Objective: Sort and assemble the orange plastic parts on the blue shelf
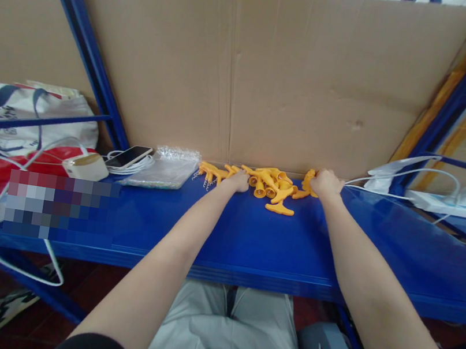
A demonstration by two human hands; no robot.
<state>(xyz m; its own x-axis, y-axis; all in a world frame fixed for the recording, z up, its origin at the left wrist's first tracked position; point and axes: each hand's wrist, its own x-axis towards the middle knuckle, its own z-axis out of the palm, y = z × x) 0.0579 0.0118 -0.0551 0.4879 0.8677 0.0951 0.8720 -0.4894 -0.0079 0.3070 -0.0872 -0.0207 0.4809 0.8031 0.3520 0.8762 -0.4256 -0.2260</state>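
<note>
Yellow corkscrews (214,173) with bare metal spirals lie at the back of the blue shelf, beside the left hand. To their right is a pile of yellow plastic pieces, with T-shaped handles (279,207) and hollow cone-shaped sleeves (259,189). My left hand (238,181) reaches in between the corkscrews and the pile; its fingers are hidden from view. My right hand (327,184) is curled at the pile's right end, against yellow pieces (308,181). What its fingers hold, if anything, is hidden.
A cardboard sheet (300,79) walls off the back of the blue shelf (258,242). On the left lie a clear plastic bag (166,169), a phone (129,156), a white charger (85,167) and a tote bag (49,118). A power strip (451,206) with cables sits right.
</note>
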